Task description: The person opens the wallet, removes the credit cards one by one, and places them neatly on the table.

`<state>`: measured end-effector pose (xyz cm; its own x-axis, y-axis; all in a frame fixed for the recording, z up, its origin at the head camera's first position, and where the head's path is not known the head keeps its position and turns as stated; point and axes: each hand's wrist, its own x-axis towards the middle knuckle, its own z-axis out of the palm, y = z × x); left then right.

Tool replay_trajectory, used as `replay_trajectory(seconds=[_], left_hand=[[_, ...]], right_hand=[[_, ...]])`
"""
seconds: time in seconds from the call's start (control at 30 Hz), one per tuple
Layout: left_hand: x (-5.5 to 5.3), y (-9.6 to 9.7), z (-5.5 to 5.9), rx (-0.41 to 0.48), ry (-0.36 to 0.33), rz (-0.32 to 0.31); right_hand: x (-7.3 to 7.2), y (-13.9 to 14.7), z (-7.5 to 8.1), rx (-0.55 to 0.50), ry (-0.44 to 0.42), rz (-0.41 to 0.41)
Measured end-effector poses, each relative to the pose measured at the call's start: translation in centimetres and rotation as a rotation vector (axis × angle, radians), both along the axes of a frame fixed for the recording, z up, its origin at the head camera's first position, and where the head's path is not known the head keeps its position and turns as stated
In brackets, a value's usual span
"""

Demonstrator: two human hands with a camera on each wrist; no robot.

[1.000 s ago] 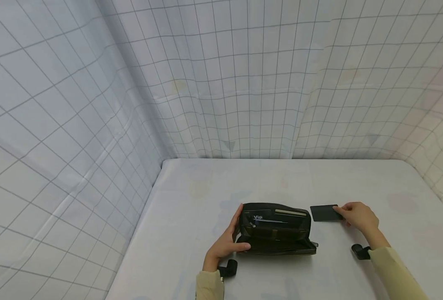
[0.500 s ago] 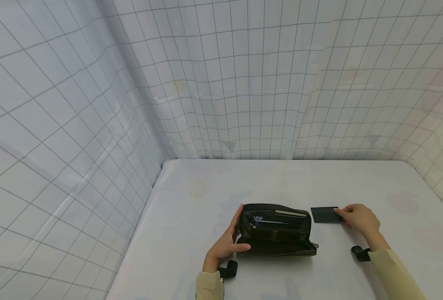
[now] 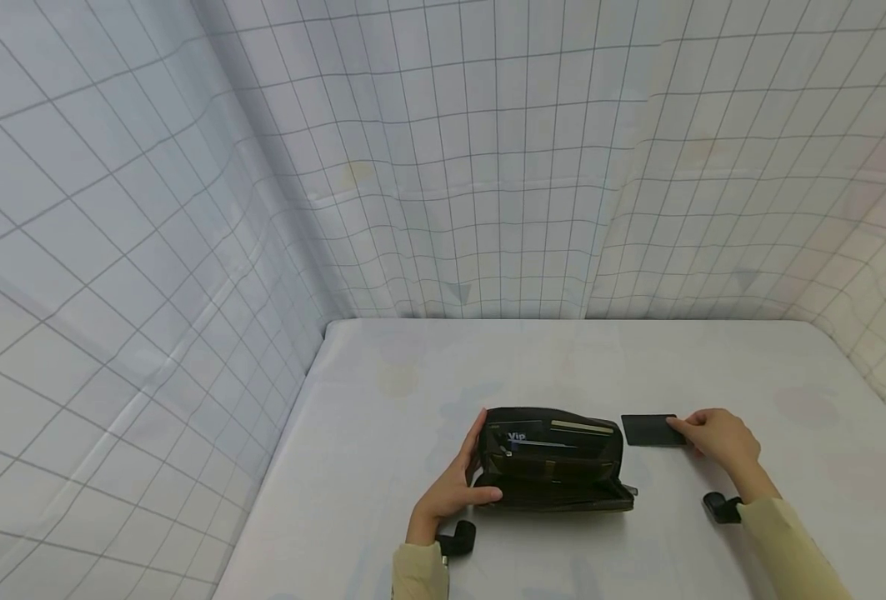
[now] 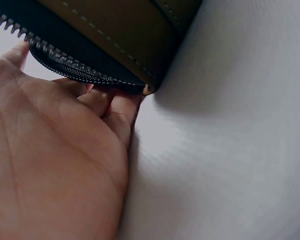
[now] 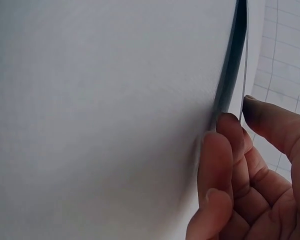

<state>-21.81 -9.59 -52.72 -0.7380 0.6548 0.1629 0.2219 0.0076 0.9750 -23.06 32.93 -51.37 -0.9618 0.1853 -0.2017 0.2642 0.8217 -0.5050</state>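
Because each of your hands holds something, I judge that the step now is to steady the wallet (image 3: 555,446) on one side and to manage the card (image 3: 648,430) on the other. Your left hand (image 3: 452,487) grips the wallet's left end, with the thumb over its lower flap; your right hand (image 3: 720,436) pinches the card's right end narrowly. The next move asks, I think, for a light but sure pinch, since the card looks thin (the right wrist view shows it almost edge-on), and for a quiet left grip, so that the wallet does not slide. You have the wallet around the middle between the left and right edges of the counter (image 3: 382,400), well apart from the far edge; the card is just beside it, toward the right edge. Whether the card touches the counter, I cannot tell. As for its look, the wallet is long, dark and open toward you, with white lettering "Vip" (image 3: 516,436) at its upper left. The left wrist view gives you a brown, stitched side and the parted zip (image 4: 40,44).
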Motion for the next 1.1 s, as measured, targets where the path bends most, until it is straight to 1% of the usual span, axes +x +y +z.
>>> replay_trajectory(seconds=[0.1,0.17,0.23,0.4,0.47,0.57,0.73,1.1], left_hand=[[-0.1,0.0,0.0,-0.009,0.001,-0.005],[-0.1,0.0,-0.1,-0.013,0.0,-0.008],[-0.4,0.0,-0.8,-0.004,-0.001,-0.009],[-1.1,-0.1,-2.7,0.007,-0.002,0.001],[-1.2,-0.1,-3.0,0.008,0.002,0.007],[-1.2,0.0,-3.2,0.017,-0.002,0.011],[-1.1,0.0,-3.1,0.014,-0.003,0.017],[-1.1,0.1,-3.0,0.008,-0.008,0.022]], right_hand=[[-0.1,0.1,-0.2,-0.007,0.0,0.002],[-0.2,0.2,-0.4,-0.013,0.002,0.004],[-0.3,0.3,-0.6,-0.018,0.006,0.009],[-0.4,0.5,-1.0,-0.043,0.019,0.027],[-0.4,0.5,-1.1,-0.055,0.024,0.031],[-0.4,0.5,-1.2,-0.074,0.035,0.035],[-0.5,0.5,-1.4,-0.083,0.039,0.035],[-0.5,0.6,-1.7,-0.088,0.04,0.038]])
